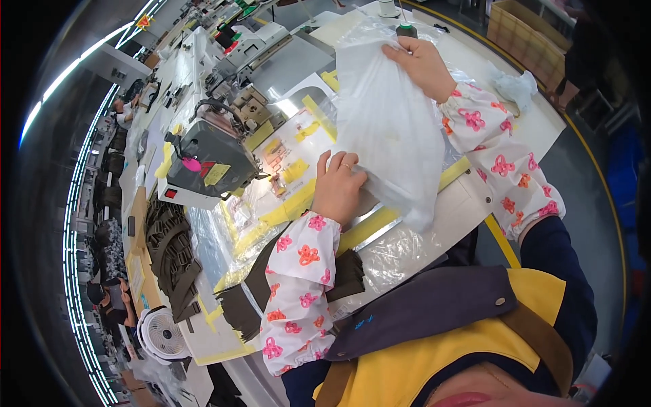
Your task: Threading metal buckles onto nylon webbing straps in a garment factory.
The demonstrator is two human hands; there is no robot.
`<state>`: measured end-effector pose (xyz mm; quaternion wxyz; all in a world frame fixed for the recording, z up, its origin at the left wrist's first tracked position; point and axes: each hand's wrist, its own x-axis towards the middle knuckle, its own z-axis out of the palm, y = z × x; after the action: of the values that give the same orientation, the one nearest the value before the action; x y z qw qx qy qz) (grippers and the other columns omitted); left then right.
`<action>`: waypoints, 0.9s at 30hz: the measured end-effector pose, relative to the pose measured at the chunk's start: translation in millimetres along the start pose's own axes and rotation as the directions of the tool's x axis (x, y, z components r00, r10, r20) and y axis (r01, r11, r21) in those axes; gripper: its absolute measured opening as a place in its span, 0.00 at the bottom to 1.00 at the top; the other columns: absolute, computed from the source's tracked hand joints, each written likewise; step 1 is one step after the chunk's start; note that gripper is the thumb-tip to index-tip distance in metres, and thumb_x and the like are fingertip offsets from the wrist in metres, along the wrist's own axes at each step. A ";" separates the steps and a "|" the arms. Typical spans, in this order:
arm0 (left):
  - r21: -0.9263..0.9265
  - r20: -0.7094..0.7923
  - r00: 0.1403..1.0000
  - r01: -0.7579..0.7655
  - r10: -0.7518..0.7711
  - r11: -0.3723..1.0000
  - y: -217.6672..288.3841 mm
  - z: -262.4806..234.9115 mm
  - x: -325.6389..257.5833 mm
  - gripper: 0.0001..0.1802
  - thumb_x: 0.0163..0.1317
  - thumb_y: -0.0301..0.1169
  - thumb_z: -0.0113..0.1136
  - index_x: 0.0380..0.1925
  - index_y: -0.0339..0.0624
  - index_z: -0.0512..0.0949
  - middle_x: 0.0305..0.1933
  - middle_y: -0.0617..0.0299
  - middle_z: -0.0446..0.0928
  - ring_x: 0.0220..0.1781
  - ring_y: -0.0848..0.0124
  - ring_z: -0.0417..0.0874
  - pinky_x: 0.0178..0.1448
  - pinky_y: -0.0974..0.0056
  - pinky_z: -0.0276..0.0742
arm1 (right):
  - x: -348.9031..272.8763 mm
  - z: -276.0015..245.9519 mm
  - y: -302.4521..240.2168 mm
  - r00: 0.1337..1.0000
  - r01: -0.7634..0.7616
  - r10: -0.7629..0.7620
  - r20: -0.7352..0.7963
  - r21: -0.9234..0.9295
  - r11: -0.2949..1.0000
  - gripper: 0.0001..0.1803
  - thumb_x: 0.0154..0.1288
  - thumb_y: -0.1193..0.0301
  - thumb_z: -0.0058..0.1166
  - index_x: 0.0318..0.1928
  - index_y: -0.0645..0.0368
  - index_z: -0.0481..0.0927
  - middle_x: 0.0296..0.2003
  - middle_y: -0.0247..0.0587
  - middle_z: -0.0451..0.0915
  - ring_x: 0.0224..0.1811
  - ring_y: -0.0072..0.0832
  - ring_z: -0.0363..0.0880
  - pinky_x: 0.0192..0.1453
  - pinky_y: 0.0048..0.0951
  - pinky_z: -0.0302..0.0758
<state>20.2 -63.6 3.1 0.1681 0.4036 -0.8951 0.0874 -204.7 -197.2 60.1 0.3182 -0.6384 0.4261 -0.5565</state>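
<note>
A white translucent plastic bag (393, 122) is stretched over the right part of the sewing table. Near its top edge, my right hand (424, 68) pinches the film between thumb and fingers. Lower down, at the bag's left edge, my left hand (339, 186) is closed with curled fingers on the plastic; a ring shows on one finger. Just left of that hand is the sewing machine (210, 163), its work plate covered with yellow tape. What lies inside or beneath the bag cannot be made out clearly.
Dark olive strips (173, 251) are heaped left of the machine, with more dark strips (241, 312) by my left forearm. A white fan (163, 334) stands lower left. Behind the bag is a dark thread cone (406, 30). Crumpled clear plastic (513, 88) lies at the right table edge.
</note>
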 end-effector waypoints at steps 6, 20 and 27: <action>-0.381 0.166 0.986 0.042 0.024 0.924 18.7 4.5 10.9 0.24 0.38 0.19 0.51 0.41 0.49 0.74 0.51 0.55 0.71 0.49 0.59 0.71 0.56 0.58 0.63 | 24.8 -15.5 15.9 1.000 -0.001 0.003 0.021 -0.122 0.993 0.16 0.58 0.62 0.52 0.29 0.66 0.76 0.18 0.35 0.74 0.20 0.20 0.68 0.28 0.23 0.66; -0.092 0.257 0.964 -0.042 0.065 0.995 -28.0 16.2 -2.8 0.12 0.45 0.24 0.52 0.34 0.43 0.74 0.38 0.60 0.73 0.48 0.64 0.72 0.57 0.56 0.60 | 77.1 -93.6 65.6 0.984 0.045 -0.114 -0.135 -0.432 0.901 0.19 0.58 0.58 0.53 0.29 0.65 0.75 0.18 0.33 0.72 0.20 0.20 0.67 0.28 0.24 0.65; -0.072 -0.037 0.990 -0.136 0.134 0.988 -23.1 32.2 48.9 0.12 0.50 0.27 0.52 0.38 0.45 0.73 0.44 0.57 0.74 0.46 0.64 0.74 0.55 0.56 0.62 | 57.6 -94.5 95.9 0.980 0.008 -0.143 -0.138 -0.691 0.723 0.20 0.59 0.57 0.50 0.31 0.65 0.76 0.23 0.51 0.75 0.25 0.39 0.73 0.32 0.32 0.67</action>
<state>0.0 -122.2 -8.2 0.1910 0.3339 -0.9203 0.0714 -314.7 -284.2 17.8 -0.0039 -0.6741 0.6024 -0.4274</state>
